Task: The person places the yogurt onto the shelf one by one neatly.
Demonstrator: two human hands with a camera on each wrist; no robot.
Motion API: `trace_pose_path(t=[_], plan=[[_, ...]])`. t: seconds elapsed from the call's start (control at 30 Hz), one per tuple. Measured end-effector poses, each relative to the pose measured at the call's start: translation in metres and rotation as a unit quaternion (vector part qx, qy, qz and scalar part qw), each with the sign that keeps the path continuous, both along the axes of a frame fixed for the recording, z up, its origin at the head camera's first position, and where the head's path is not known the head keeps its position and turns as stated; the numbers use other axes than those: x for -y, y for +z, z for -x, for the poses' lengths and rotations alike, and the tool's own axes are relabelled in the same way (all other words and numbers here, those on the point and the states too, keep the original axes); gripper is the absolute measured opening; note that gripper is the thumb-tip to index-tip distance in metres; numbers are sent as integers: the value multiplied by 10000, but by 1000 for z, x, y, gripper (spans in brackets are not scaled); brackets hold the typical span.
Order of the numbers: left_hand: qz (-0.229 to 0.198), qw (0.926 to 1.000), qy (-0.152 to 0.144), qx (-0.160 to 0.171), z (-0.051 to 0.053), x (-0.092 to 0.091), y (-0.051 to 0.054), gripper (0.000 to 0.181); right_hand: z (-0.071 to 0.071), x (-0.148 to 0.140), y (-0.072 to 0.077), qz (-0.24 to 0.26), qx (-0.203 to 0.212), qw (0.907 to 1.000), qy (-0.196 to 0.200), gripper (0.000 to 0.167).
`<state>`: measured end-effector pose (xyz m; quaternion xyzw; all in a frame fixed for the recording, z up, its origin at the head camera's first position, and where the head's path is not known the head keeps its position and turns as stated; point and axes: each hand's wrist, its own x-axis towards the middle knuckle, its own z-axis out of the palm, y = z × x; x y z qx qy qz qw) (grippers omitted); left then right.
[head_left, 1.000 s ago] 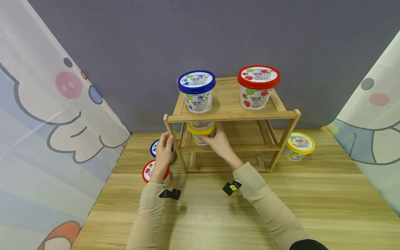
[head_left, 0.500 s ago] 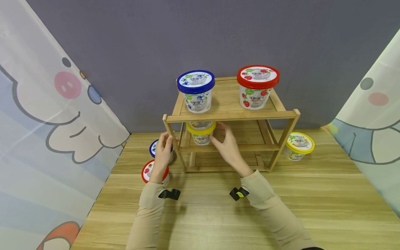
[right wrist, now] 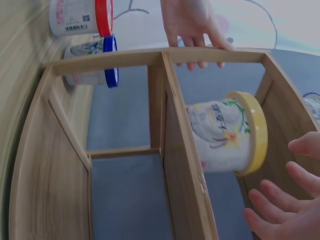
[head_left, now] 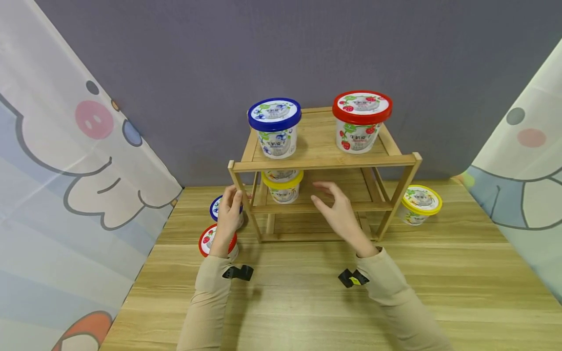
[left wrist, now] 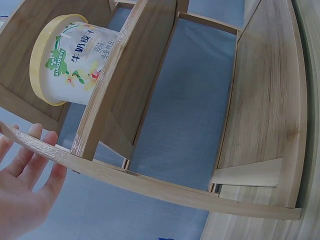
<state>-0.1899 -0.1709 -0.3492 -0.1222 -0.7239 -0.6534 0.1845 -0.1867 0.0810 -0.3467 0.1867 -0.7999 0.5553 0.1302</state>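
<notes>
A white tub with a yellow lid [head_left: 283,187] stands upright on the left of the middle shelf in a wooden rack [head_left: 325,163]. My right hand [head_left: 338,207] is to its right, apart from it, fingers spread and slightly bent around nothing. In the right wrist view a gap shows between those fingers and the yellow-lidded tub [right wrist: 225,135]. My left hand [head_left: 229,210] holds the rack's left front upright, its fingers reaching behind the post [left wrist: 165,187]. On the top board sit a blue-lidded tub [head_left: 275,129] at left and a red-lidded tub [head_left: 361,122] at right.
Left of the rack, partly behind my left arm, a second blue-lidded tub [head_left: 215,207] and red-lidded tub [head_left: 207,240] stand on the wooden table [head_left: 290,302]. Another yellow-lidded tub [head_left: 419,204] is at the rack's right. A grey wall [head_left: 281,48] rises behind.
My right hand has let go of the yellow-lidded tub and drawn back to the right and slightly down. My left hand has stayed on the upright.
</notes>
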Motion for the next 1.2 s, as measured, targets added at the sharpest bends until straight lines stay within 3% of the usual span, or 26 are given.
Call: trace_pose_path(t=[0.37, 0.67, 0.9, 1.2], plan=[[-23, 10000, -32, -59, 1, 1, -1, 21, -15, -34, 1, 85, -559, 9978, -335, 22], [-6, 10000, -16, -89, 2, 1, -2, 21, -28, -60, 2, 187, -847, 9917, -949, 19], [-22, 10000, -3, -68, 1, 1, -2, 20, -36, -79, 1, 602, -853, 9887, -1078, 18], [182, 9998, 9, -80, 0, 1, -1, 22, -40, -111, -10, 752, -1036, 9826, -1344, 17]])
